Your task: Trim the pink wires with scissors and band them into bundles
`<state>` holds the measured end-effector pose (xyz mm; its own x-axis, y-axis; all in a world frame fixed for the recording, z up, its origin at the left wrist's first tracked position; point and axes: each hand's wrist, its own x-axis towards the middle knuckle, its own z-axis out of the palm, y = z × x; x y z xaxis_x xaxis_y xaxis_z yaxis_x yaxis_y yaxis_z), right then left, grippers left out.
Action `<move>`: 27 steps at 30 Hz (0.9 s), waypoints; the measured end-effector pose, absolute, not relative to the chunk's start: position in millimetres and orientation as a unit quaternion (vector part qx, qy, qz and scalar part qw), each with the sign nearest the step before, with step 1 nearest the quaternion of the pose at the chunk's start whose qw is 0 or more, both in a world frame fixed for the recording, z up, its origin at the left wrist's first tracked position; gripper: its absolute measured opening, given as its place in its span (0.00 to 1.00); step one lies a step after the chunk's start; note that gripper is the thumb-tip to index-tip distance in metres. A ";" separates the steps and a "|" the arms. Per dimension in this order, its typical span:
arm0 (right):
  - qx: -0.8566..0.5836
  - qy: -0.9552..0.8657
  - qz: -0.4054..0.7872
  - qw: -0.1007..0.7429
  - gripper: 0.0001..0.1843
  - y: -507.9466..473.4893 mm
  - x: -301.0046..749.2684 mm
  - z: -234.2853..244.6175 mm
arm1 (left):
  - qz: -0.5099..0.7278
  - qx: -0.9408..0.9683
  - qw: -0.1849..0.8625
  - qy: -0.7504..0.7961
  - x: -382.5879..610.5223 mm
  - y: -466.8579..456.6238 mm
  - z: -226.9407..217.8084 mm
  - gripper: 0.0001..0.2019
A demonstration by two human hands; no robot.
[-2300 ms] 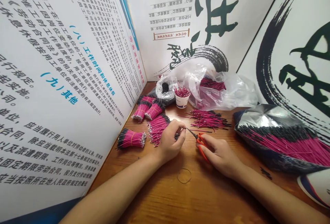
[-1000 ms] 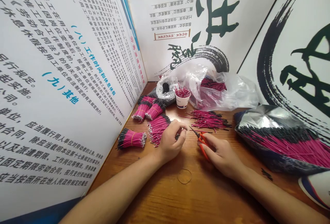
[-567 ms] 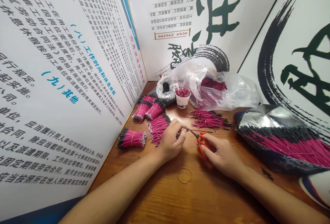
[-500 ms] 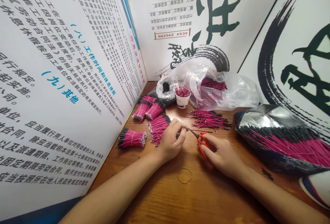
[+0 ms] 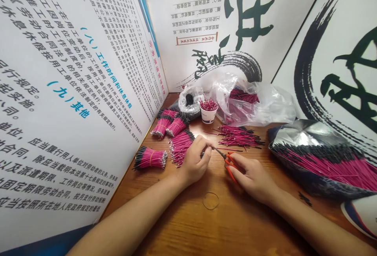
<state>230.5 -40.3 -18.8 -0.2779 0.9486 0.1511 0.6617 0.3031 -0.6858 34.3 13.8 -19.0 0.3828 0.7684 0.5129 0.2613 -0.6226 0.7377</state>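
Observation:
My left hand is closed in a pinch at the middle of the table. A small black end shows at its palm, seemingly of a wire; the rest is hidden by the fingers. In my right hand are scissors with orange handles and narrow dark blades. Their tips meet the left fingertips. Behind the left hand lies a pile of pink wires with black ends. Farther right is a loose heap of similar wires. A single wire lies just beyond the scissors.
Banded wire bundles lie at left. A paper cup of wires stands at the back, beside a clear plastic bag. At right is an open bag full of wires. A rubber band lies in front. Printed panels border the table.
The scissors and my right hand have shifted very slightly to the left. My left hand stays almost in place, its thumb moved a little.

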 end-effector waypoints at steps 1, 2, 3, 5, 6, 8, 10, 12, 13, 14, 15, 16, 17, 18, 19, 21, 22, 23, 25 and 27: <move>-0.531 -0.757 0.259 0.279 0.12 -40.1 230.4 -18.4 | 0.448 0.781 0.284 0.329 34.3 13.8 -18.9 0.09; -0.531 -0.757 0.260 0.279 0.12 -39.8 230.3 -17.9 | 0.448 0.781 0.285 0.329 34.3 13.7 -18.8 0.09; -0.531 -0.756 0.262 0.280 0.13 -39.7 230.3 -17.4 | 0.447 0.781 0.286 0.329 34.2 13.5 -18.6 0.09; -0.531 -0.753 0.267 0.282 0.13 -39.7 230.3 -16.8 | 0.447 0.780 0.288 0.330 34.1 13.3 -18.3 0.09; -0.532 -0.752 0.268 0.283 0.13 -39.9 230.4 -16.8 | 0.448 0.779 0.288 0.330 34.0 13.3 -18.3 0.09; -0.533 -0.750 0.269 0.283 0.13 -40.6 230.9 -17.5 | 0.450 0.778 0.290 0.329 33.8 13.3 -18.4 0.09; -0.534 -0.753 0.265 0.281 0.12 -41.2 231.4 -18.6 | 0.453 0.777 0.290 0.327 33.8 13.5 -18.6 0.09; -0.534 -0.753 0.263 0.280 0.12 -41.5 231.8 -19.8 | 0.453 0.777 0.289 0.326 33.8 13.6 -18.7 0.09; -0.533 -0.753 0.264 0.281 0.12 -41.5 231.9 -20.2 | 0.453 0.778 0.288 0.326 33.8 13.6 -18.7 0.09; -0.533 -0.752 0.266 0.281 0.12 -41.4 231.9 -20.5 | 0.453 0.779 0.287 0.325 33.8 13.7 -18.7 0.09; -0.533 -0.752 0.267 0.282 0.12 -41.3 231.9 -20.6 | 0.453 0.779 0.286 0.325 33.7 13.7 -18.7 0.09; -0.533 -0.752 0.268 0.282 0.12 -41.2 231.8 -20.6 | 0.454 0.780 0.285 0.323 33.7 13.7 -18.6 0.09; -0.532 -0.752 0.269 0.282 0.12 -41.1 231.8 -20.5 | 0.454 0.781 0.283 0.323 33.7 13.7 -18.5 0.09; -0.530 -0.752 0.269 0.283 0.12 -41.0 231.6 -20.3 | 0.455 0.781 0.282 0.322 33.7 13.7 -18.5 0.08; -0.530 -0.753 0.268 0.285 0.12 -40.8 231.5 -20.1 | 0.456 0.781 0.281 0.321 33.7 13.7 -18.5 0.08; -0.529 -0.754 0.265 0.286 0.12 -40.5 231.4 -20.0 | 0.456 0.783 0.278 0.320 33.7 13.6 -18.5 0.08; -0.529 -0.754 0.264 0.286 0.12 -40.4 231.4 -20.0 | 0.456 0.783 0.277 0.320 33.8 13.5 -18.6 0.08; -0.528 -0.755 0.263 0.286 0.12 -40.2 231.5 -20.2 | 0.456 0.784 0.276 0.319 33.8 13.4 -18.6 0.08; -0.525 -0.756 0.265 0.287 0.12 -39.9 231.8 -20.9 | 0.457 0.785 0.272 0.318 33.8 13.1 -18.8 0.08; -0.523 -0.756 0.267 0.290 0.12 -39.8 232.3 -21.4 | 0.459 0.786 0.268 0.317 33.8 12.9 -19.1 0.08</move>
<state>232.3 -39.8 -21.4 -0.2856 0.9451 0.1590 0.6349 0.3108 -0.7073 33.8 12.9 -19.1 0.3789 0.7438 0.5506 0.2516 -0.6554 0.7122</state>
